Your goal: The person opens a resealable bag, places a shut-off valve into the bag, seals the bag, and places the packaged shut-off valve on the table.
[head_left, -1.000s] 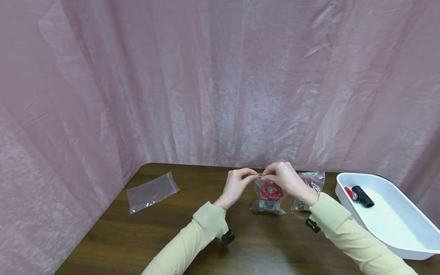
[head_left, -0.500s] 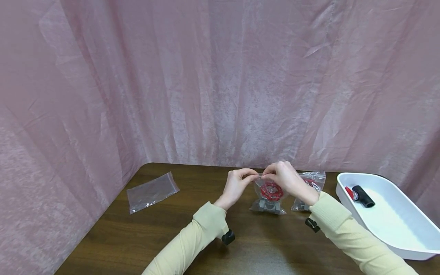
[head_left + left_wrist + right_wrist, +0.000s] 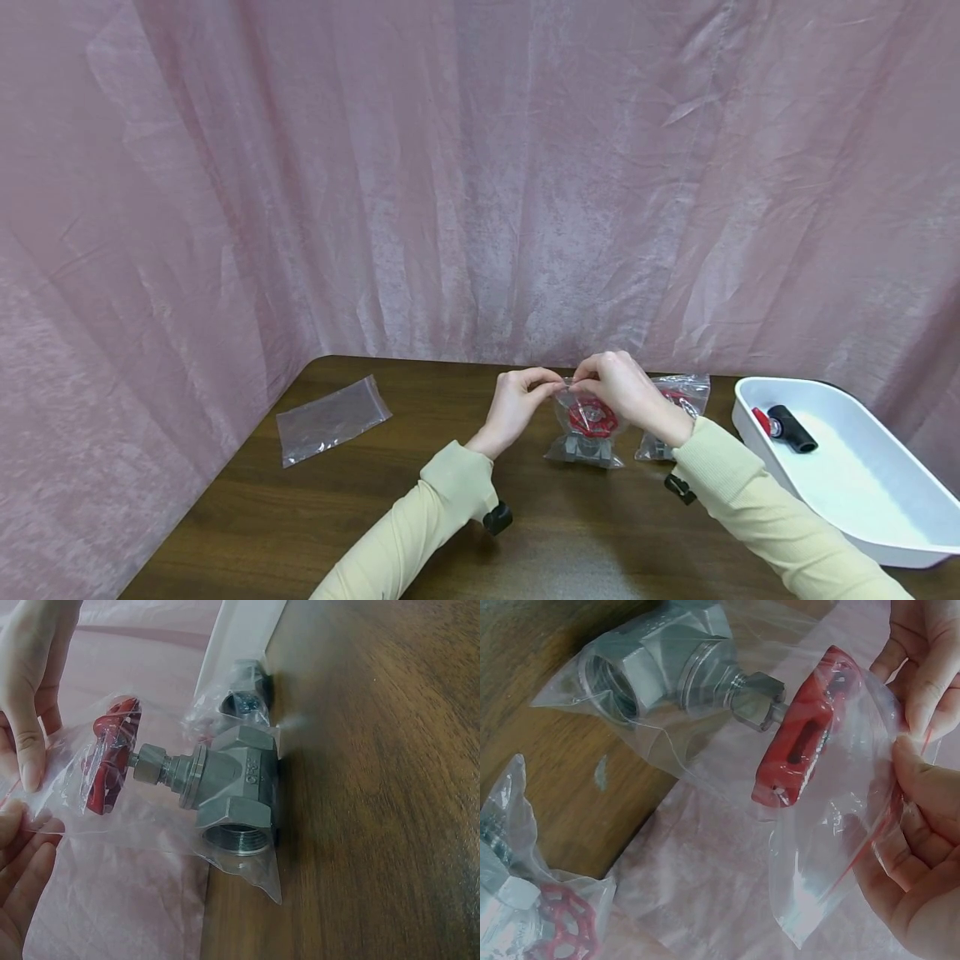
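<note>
Pinching the top edge of a clear bag [image 3: 583,425], the left hand [image 3: 514,408] and right hand [image 3: 624,390] each hold it in a closed fingertip grip. Bag stands on the bench [image 3: 375,517] at centre and contains a grey valve [image 3: 225,784] with a red handwheel [image 3: 799,739]. Just right of it sits a second bagged valve [image 3: 675,408]. Further right, a white tray [image 3: 862,500] holds another valve [image 3: 783,425]. An empty bag [image 3: 330,418] lies far left.

Soft, even light – sharp pictures, faint glare on the plastic bag [image 3: 832,847].
</note>
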Motion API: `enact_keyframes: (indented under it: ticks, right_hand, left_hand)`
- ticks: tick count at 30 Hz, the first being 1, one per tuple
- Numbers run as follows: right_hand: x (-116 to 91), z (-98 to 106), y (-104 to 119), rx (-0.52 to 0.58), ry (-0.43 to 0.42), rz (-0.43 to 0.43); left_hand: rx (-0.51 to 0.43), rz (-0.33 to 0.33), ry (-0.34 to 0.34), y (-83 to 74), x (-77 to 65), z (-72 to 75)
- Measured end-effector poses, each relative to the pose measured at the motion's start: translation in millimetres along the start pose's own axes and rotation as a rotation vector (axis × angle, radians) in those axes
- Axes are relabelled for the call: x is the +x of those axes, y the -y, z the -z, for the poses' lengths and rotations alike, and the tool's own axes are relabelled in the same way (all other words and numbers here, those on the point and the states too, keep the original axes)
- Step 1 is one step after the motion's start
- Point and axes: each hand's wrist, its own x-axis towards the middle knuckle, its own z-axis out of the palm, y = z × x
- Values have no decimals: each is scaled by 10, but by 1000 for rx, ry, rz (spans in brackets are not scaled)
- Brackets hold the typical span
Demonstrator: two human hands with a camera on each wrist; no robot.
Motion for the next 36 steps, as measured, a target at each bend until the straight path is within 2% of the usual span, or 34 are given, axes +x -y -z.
enact_keyframes:
  ticks: [11, 21, 23, 29, 36]
  right_hand:
    - [0, -8, -1, -4, -14, -16]
    - [0, 19, -20, 35, 30, -31]
    - [5, 27, -21, 37, 40, -46]
    - [10, 24, -19, 41, 46, -75]
    - [0, 6, 10, 19, 3, -98]
  left_hand:
    - [-14, 1, 20, -15, -3, 0]
    - [-26, 8, 12, 8, -7, -5]
    - [-27, 10, 8, 62, 3, -19]
    - [-21, 22, 7, 354, 55, -84]
    - [21, -11, 7, 393, 66, -92]
